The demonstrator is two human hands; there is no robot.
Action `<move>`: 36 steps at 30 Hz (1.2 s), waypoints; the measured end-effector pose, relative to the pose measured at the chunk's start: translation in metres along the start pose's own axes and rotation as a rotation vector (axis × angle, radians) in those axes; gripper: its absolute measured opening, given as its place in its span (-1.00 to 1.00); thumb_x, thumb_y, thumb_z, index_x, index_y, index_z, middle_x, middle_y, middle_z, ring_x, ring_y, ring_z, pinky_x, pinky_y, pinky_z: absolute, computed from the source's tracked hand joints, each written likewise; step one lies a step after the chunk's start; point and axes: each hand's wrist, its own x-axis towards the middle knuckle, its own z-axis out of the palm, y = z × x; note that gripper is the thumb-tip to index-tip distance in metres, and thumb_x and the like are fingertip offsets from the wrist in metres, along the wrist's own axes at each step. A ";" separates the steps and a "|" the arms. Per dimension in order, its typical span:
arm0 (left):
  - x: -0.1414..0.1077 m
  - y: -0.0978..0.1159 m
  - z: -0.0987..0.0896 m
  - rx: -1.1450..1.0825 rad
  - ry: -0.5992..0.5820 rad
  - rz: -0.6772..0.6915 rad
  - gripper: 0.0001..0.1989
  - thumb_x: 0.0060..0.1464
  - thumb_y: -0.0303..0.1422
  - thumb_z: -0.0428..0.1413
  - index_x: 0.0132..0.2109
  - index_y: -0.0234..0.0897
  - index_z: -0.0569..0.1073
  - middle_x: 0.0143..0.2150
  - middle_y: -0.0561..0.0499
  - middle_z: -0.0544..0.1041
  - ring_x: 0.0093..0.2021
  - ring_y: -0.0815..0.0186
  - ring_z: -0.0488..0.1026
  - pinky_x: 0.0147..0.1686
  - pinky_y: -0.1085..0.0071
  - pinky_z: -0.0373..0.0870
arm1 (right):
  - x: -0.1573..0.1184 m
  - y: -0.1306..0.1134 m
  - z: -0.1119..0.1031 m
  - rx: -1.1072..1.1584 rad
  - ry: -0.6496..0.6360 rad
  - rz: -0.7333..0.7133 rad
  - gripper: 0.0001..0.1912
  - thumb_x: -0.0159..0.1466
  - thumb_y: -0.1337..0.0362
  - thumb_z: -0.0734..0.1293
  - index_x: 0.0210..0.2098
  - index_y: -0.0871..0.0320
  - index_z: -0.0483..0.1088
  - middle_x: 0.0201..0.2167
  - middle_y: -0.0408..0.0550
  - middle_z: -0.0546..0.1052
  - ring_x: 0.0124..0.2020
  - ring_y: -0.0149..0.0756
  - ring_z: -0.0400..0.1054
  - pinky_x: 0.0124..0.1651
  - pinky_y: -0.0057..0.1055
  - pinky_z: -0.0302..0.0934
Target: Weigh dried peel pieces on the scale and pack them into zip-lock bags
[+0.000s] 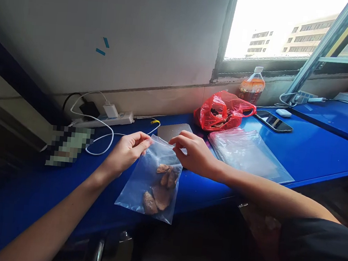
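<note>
A clear zip bag (144, 185) hangs in front of the desk edge, with several brown dried slices (161, 197) inside it. My left hand (129, 151) pinches the bag's upper left corner between thumb and fingers. At the upper right of the bag, my right hand (194, 153) has its fingers closed at the top edge. Behind the bag, partly covered by it and by my right hand, lies a flat grey object (174, 131). Beyond my right forearm is a stack of clear plastic bags (251, 154).
On the blue desk (324, 132), a red plastic bag (221, 112) with brown pieces stands near the wall. Behind it is a drink bottle (253, 87). A phone (273, 121) and white earbud case (283, 112) lie right. A power strip (116, 119) with white cable (112, 135) sits left.
</note>
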 end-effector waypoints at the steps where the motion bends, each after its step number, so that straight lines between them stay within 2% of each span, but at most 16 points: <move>1: 0.000 0.000 0.000 0.004 0.004 0.006 -0.71 0.09 -0.12 0.13 -0.30 -0.29 0.47 -0.55 0.13 0.31 -0.55 0.39 0.22 -0.54 0.47 0.17 | 0.000 0.000 0.000 -0.003 -0.012 0.013 -0.77 0.18 0.54 0.26 -0.24 0.21 0.47 -0.36 -0.04 0.45 -0.36 -0.34 0.33 -0.28 -0.41 0.20; 5: -0.001 0.002 0.003 0.053 0.046 0.077 -0.75 0.06 -0.15 0.14 -0.32 -0.27 0.45 -0.51 0.11 0.37 -0.49 0.36 0.29 -0.47 0.46 0.24 | 0.000 0.000 0.001 0.022 -0.032 0.050 -0.83 0.16 0.53 0.31 -0.29 0.22 0.47 -0.40 -0.06 0.43 -0.37 -0.34 0.32 -0.30 -0.42 0.17; 9: -0.005 0.002 0.005 0.160 0.050 0.161 -0.77 0.11 -0.17 0.11 -0.26 -0.25 0.46 -0.52 0.13 0.34 -0.49 0.37 0.27 -0.46 0.47 0.22 | 0.001 0.000 0.003 0.088 -0.035 0.002 -0.90 0.23 0.45 0.30 -0.34 0.23 0.47 -0.42 -0.07 0.43 -0.39 -0.38 0.30 -0.33 -0.46 0.16; 13: -0.007 0.002 0.007 0.177 0.053 0.168 -0.76 0.11 -0.18 0.10 -0.20 -0.25 0.48 -0.57 0.17 0.23 -0.55 0.39 0.19 -0.54 0.48 0.13 | 0.000 0.002 0.006 0.059 -0.004 -0.026 -0.86 0.27 0.44 0.27 -0.35 0.23 0.48 -0.42 -0.05 0.45 -0.36 -0.36 0.31 -0.31 -0.46 0.16; 16: -0.008 0.003 0.008 0.187 0.058 0.166 -0.76 0.09 -0.18 0.10 -0.21 -0.25 0.49 -0.57 0.16 0.24 -0.55 0.38 0.20 -0.53 0.47 0.16 | 0.000 0.003 0.006 0.024 -0.002 0.000 -0.88 0.26 0.44 0.28 -0.36 0.21 0.47 -0.41 -0.05 0.48 -0.33 -0.33 0.32 -0.27 -0.44 0.17; 26: -0.007 0.003 0.011 0.193 0.071 0.161 -0.72 0.11 -0.13 0.09 -0.23 -0.25 0.49 -0.40 0.02 0.52 -0.37 0.26 0.45 -0.35 0.39 0.36 | -0.001 0.003 0.004 -0.003 0.026 0.045 -0.89 0.21 0.43 0.35 -0.44 0.16 0.41 -0.42 -0.09 0.52 -0.32 -0.30 0.31 -0.24 -0.40 0.15; 32: -0.007 0.005 0.010 0.204 0.087 0.207 -0.78 0.10 -0.18 0.09 -0.28 -0.24 0.48 -0.34 0.02 0.56 -0.33 0.25 0.48 -0.25 0.36 0.40 | 0.000 0.001 0.005 0.069 -0.013 0.073 -0.89 0.19 0.46 0.36 -0.41 0.17 0.36 -0.43 -0.12 0.51 -0.38 -0.36 0.32 -0.30 -0.44 0.13; 36: -0.006 0.005 0.010 0.213 0.098 0.220 -0.78 0.10 -0.17 0.10 -0.30 -0.23 0.48 -0.31 0.01 0.55 -0.33 0.25 0.46 -0.23 0.32 0.40 | -0.001 0.004 0.007 0.108 0.007 0.045 -0.87 0.20 0.46 0.34 -0.26 0.16 0.37 -0.41 -0.12 0.50 -0.34 -0.35 0.34 -0.27 -0.42 0.17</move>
